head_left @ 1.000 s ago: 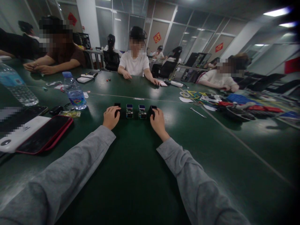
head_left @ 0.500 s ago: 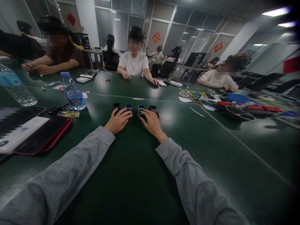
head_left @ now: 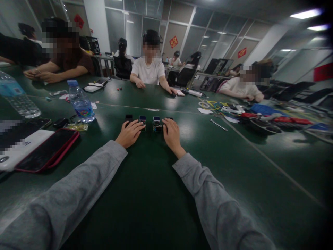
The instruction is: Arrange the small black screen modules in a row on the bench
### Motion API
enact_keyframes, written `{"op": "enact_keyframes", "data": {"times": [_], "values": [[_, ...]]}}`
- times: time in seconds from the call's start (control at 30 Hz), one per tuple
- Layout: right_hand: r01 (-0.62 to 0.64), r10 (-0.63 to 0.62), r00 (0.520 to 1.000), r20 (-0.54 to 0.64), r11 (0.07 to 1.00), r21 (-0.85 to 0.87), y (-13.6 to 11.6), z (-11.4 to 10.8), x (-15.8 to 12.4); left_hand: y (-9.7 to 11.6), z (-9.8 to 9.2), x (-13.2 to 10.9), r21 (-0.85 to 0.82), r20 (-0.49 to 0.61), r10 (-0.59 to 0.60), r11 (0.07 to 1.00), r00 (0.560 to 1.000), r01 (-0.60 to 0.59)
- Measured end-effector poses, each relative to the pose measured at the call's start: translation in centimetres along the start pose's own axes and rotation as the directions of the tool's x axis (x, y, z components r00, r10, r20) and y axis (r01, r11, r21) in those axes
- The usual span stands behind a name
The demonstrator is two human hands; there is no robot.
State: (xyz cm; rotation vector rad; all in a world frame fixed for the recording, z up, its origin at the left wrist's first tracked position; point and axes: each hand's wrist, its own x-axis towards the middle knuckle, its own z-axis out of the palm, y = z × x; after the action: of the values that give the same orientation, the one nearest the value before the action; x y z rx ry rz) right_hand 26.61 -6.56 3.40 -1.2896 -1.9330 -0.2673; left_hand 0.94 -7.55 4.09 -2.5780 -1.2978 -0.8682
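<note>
Four small parts stand in a row on the green table (head_left: 145, 194): a black block (head_left: 128, 117), two small modules with blue tops (head_left: 142, 119) (head_left: 156, 122), and a second black block (head_left: 171, 118) at the right end, mostly hidden. My left hand (head_left: 129, 133) lies flat with its fingers stretched out, the tips touching the left module. My right hand (head_left: 171, 133) curls over the right black block, its fingertips beside the right module. Both arms wear grey sleeves.
At the left lie a red-cased phone (head_left: 47, 150), a white power bank (head_left: 19, 149) and two water bottles (head_left: 80, 102) (head_left: 15, 95). Cables, tools and coloured parts (head_left: 249, 114) litter the right. Other people sit around the far side of the table.
Both hands left the outer black blocks and moved inward to the two modules. My right hand then shifted back right over the end block, while my left hand stayed at the left module.
</note>
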Motion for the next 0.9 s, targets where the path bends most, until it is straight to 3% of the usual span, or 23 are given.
{"op": "enact_keyframes", "data": {"times": [0.1, 0.2, 0.3, 0.37, 0.5, 0.73, 0.9], "values": [[-0.187, 0.181, 0.976, -0.124, 0.982, -0.035, 1.1, 0.4, 0.0, -0.9, -0.2, 0.1, -0.034, -0.168, -0.176, 0.984, 0.97, 0.173], [-0.269, 0.263, 0.959, -0.105, 0.962, -0.042, 2.3, 1.0, -0.2, -3.3, 0.5, 0.1, -0.153, -0.274, -0.416, 0.909, 0.867, 0.388], [-0.265, 0.26, 0.961, -0.091, 0.963, -0.052, 2.9, 1.5, -0.3, -6.1, 1.9, -0.2, -0.262, -0.228, -0.615, 0.785, 0.754, 0.561], [-0.26, 0.256, 0.964, -0.075, 0.964, -0.059, 3.1, 1.7, -0.5, -7.4, 2.8, -0.5, -0.294, -0.149, -0.684, 0.72, 0.715, 0.628], [-0.281, 0.279, 0.959, -0.041, 0.959, -0.047, 3.1, 1.7, -0.6, -7.9, 3.5, -0.9, -0.295, -0.124, -0.685, 0.716, 0.718, 0.632], [-0.331, 0.325, 0.942, -0.087, 0.941, -0.068, 3.2, 1.7, -0.2, -7.6, 3.2, -0.9, -0.284, -0.082, -0.709, 0.69, 0.7, 0.666], [-0.504, 0.508, 0.853, -0.12, 0.861, 0.066, 4.3, 2.0, 0.0, -7.6, 3.2, -1.0, -0.307, -0.104, -0.705, 0.694, 0.702, 0.651]]}}
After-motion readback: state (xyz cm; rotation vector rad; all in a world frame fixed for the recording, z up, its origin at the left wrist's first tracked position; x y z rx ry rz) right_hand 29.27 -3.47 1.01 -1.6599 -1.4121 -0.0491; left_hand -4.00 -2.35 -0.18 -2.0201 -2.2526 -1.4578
